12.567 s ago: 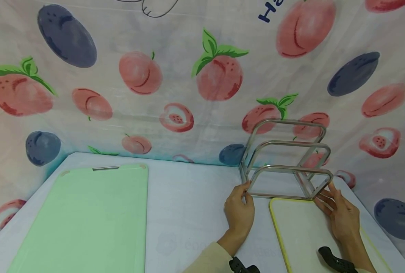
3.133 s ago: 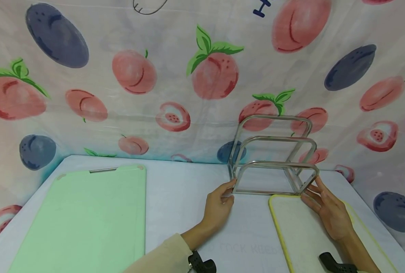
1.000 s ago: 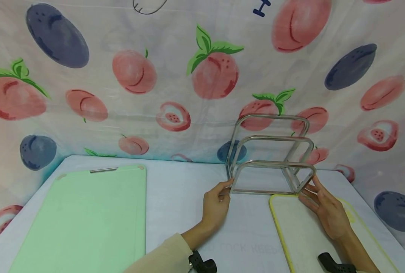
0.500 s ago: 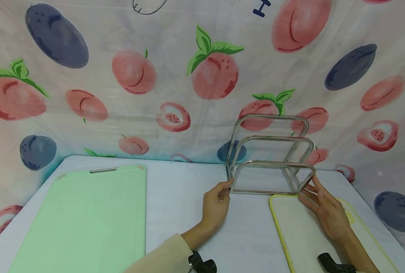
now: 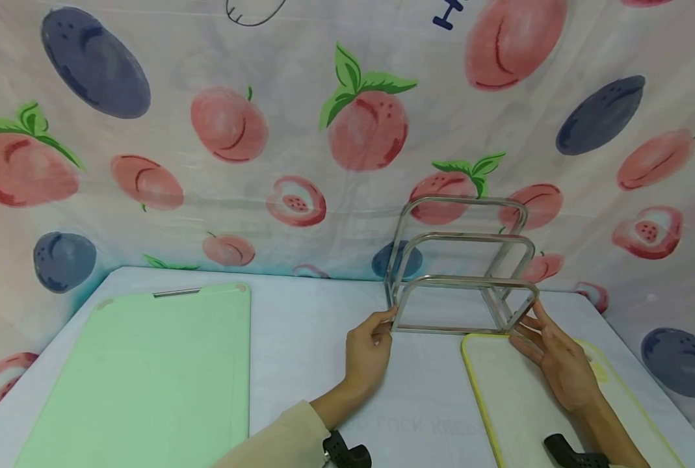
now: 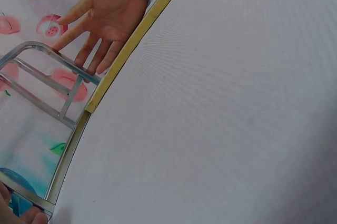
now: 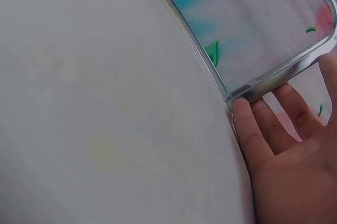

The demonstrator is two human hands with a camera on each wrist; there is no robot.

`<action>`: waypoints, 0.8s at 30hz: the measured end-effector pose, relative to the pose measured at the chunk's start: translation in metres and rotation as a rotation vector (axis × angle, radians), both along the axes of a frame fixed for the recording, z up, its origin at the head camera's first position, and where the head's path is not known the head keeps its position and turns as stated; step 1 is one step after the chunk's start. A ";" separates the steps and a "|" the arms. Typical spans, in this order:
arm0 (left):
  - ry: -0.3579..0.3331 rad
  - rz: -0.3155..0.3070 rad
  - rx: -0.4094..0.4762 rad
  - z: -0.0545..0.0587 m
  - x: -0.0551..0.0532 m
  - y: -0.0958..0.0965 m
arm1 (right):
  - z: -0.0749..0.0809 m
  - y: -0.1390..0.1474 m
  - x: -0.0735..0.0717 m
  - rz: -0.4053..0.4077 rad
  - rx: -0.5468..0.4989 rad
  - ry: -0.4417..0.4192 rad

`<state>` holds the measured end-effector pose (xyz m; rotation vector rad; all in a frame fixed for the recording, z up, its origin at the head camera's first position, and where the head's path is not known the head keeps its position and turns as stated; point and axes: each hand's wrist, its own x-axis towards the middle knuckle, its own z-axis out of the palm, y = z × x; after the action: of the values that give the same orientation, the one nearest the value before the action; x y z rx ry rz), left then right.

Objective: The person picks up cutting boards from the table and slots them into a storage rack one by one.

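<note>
the metal rack (image 5: pixel 470 281) had just shifted a little to the left: against the picture from about three seconds earlier, its near side stood slightly farther left, past more of the left corner of the white board (image 5: pixel 523 390), and both hands had gone along with it. within the last half second the move was very slight. that suggested the work in hand was a fine adjustment of where the rack stood, probably close to settled. the green board (image 5: pixel 148 370) lay where it had lain, untouched.

the rack stood upright at the far right of the white table (image 5: pixel 318 325), before the fruit-print cloth (image 5: pixel 294 143), just beyond the far edge of the white board; whether the two touched could not be told. the left hand (image 5: pixel 367 351) was narrow, thumb and fingers pinching the rack's near left corner. the right hand (image 5: pixel 563 364) was wide, its fingers fairly straight and spread, the tips resting against the near right corner, above the white board.

counted, there was one rack, made of three hoops one behind another. there were two boards, one green at left with one metal strip (image 5: pixel 176 293) at its far edge, and one white with a yellow rim at right. there were two hands, two black wristbands, one on the left wrist (image 5: pixel 347 450) and one on the right, and one beige sleeve (image 5: pixel 291 435) plainly showing.
</note>
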<state>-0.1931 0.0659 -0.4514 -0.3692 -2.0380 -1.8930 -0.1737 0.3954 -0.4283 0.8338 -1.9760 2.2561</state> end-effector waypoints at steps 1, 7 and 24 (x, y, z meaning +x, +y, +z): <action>0.000 0.002 0.002 0.000 0.000 0.000 | 0.000 0.000 0.000 0.002 -0.001 0.000; 0.009 0.021 0.003 0.000 0.000 0.000 | -0.001 0.000 -0.001 0.016 -0.010 0.005; 0.000 0.058 0.013 0.001 0.001 -0.001 | 0.000 -0.004 0.000 0.000 0.023 0.003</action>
<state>-0.1925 0.0648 -0.4506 -0.3034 -2.0126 -1.8710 -0.1736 0.3913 -0.4278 0.8395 -2.0037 2.2354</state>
